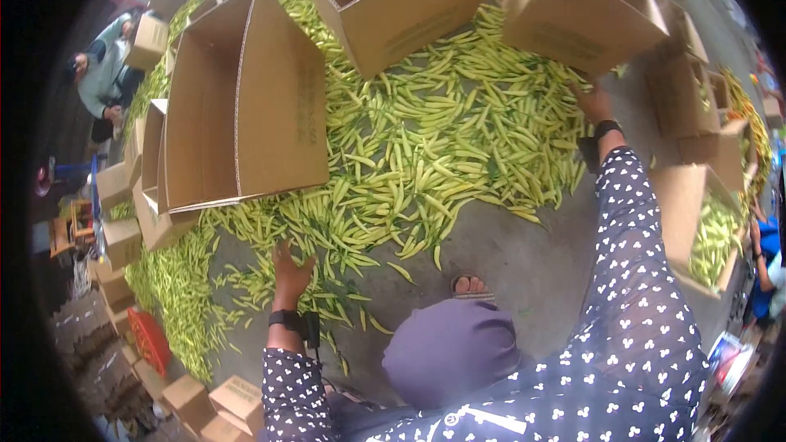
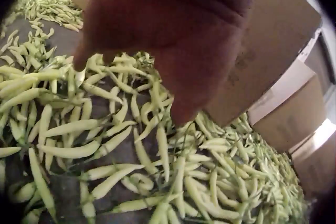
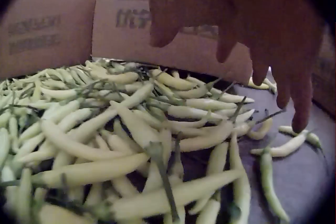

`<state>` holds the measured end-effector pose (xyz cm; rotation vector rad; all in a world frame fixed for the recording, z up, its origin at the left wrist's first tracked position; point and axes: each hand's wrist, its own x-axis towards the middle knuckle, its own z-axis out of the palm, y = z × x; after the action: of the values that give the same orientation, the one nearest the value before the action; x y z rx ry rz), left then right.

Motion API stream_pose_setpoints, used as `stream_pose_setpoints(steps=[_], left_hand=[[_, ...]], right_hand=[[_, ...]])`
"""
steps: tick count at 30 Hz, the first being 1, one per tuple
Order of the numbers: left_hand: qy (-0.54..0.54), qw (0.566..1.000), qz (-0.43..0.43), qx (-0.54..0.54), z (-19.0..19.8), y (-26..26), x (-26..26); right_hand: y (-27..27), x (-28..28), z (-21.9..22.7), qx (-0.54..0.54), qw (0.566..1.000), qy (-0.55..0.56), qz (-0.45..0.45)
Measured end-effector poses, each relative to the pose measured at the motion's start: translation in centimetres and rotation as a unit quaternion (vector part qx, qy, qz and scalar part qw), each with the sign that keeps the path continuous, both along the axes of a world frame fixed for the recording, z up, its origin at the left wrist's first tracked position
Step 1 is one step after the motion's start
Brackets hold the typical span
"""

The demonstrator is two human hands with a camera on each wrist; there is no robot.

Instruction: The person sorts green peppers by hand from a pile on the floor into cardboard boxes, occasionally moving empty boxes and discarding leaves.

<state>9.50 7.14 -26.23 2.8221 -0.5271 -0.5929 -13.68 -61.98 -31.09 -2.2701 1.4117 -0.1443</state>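
Pale green chili peppers (image 1: 434, 155) lie in a wide spread over the grey floor. At the lower left of the spread, my left hand (image 1: 291, 272) is low over the peppers, fingers and thumb apart. The left wrist view has this hand (image 2: 173, 40) above loose peppers (image 2: 73, 150), nothing visible in it. My right hand (image 1: 594, 102) reaches to the right edge of the spread, near a cardboard box (image 1: 581, 20). In the right wrist view the hand (image 3: 247, 30) hangs with fingers spread and pointing down beside the peppers (image 3: 89, 135); whether a fingertip touches one, I cannot tell.
Large open boxes stand at the left (image 1: 282, 106) and at the top (image 1: 426, 12). A box of peppers (image 1: 712, 237) is at the right. A person (image 1: 102, 74) is at the far left. A sandaled foot (image 1: 471, 285) rests on the floor, and a red basket (image 1: 147, 342) is at lower left.
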Motion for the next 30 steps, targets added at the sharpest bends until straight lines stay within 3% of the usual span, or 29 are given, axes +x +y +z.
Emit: stream_pose_setpoints(steps=[1, 3, 5, 7, 10, 11, 13, 14, 15, 16, 17, 18, 20, 22, 23, 24, 26, 27, 28, 29, 30], left_hand=[[-0.009, 0.999, 0.034, -0.012, 0.5, -0.4, 0.5], [-0.183, 0.971, 0.015, -0.153, 1.2, -0.3, 1.3], [-0.318, 0.939, -0.022, -0.127, 6.6, -4.2, 2.7], [-0.239, 0.892, 0.161, -0.348, 10.8, -9.2, 1.9], [-0.304, 0.864, 0.123, -0.382, 13.9, -12.6, 1.1], [-0.3, 0.864, 0.122, -0.384, 15.2, -13.7, 0.6], [-0.456, 0.87, -0.021, -0.187, 17.0, -15.7, -0.1], [-0.454, 0.868, -0.027, -0.202, 16.8, -16.1, 0.4], [-0.453, 0.878, -0.07, -0.139, 16.9, -15.8, 0.7], [-0.454, 0.881, -0.113, -0.076, 17.0, -15.8, 0.6], [-0.469, 0.872, -0.106, -0.096, 17.3, -16.5, 0.2], [-0.47, 0.869, -0.113, -0.102, 17.6, -16.0, 0.5], [-0.403, 0.906, -0.079, -0.102, 18.3, -13.6, 1.8], [-0.384, 0.911, -0.07, -0.131, 19.3, -11.2, 2.5], [-0.381, 0.913, -0.066, -0.128, 19.6, -10.1, 2.6], [-0.377, 0.916, -0.06, -0.125, 19.6, -9.2, 2.6], [-0.469, 0.874, -0.004, -0.125, 18.4, -9.4, 1.5], [-0.488, 0.863, -0.012, -0.129, 17.6, -9.3, 0.8], [-0.485, 0.852, -0.017, -0.195, 15.8, -8.1, 0.8], [-0.433, 0.865, 0.088, -0.237, 13.8, -7.6, 0.0], [-0.376, 0.863, 0.191, -0.278, 11.4, -7.1, -0.7]], right_hand=[[-1.7, -0.1, -1.6, -0.007, 0.999, -0.049, 0.007], [-1.4, 0.9, -3.6, 0.006, 0.996, -0.09, 0.021], [1.4, 3.9, -1.2, -0.063, 0.997, 0.038, 0.021], [3.2, 6.2, -0.2, -0.023, 0.996, 0.06, 0.058], [3.7, 7.5, -2.1, 0.091, 0.987, 0.07, 0.114], [5.2, 8.1, -2.2, 0.125, 0.983, 0.063, 0.122], [13.3, 11.5, -0.5, 0.084, 0.974, 0.009, 0.21], [16.3, 12.4, -0.2, 0.136, 0.971, -0.036, 0.191], [19.4, 12.9, 1.7, 0.194, 0.958, -0.063, 0.201], [22.9, 13.5, 4.5, 0.185, 0.958, 0.028, 0.218], [25.7, 13.6, 4.8, 0.121, 0.955, 0.007, 0.272], [28.2, 12.9, 6.4, 0.131, 0.948, 0.002, 0.289], [29.6, 11.8, 7.8, 0.138, 0.941, -0.008, 0.308], [29.0, 9.3, 7.0, 0.091, 0.928, -0.181, 0.313], [27.3, 7.7, 7.1, 0.066, 0.946, -0.201, 0.247], [24.8, 5.9, 5.5, -0.035, 0.963, -0.178, 0.197], [19.1, 1.4, 4.7, -0.058, 0.983, -0.159, 0.076], [16.8, -1.3, 3.0, -0.067, 0.996, -0.051, 0.033], [15.5, -3.7, 1.1, -0.022, 0.999, -0.023, -0.035], [15.1, -4.9, 0.0, 0.021, 0.994, 0.004, -0.104], [15.8, -4.1, -0.1, 0.02, 0.995, 0.003, -0.095]])
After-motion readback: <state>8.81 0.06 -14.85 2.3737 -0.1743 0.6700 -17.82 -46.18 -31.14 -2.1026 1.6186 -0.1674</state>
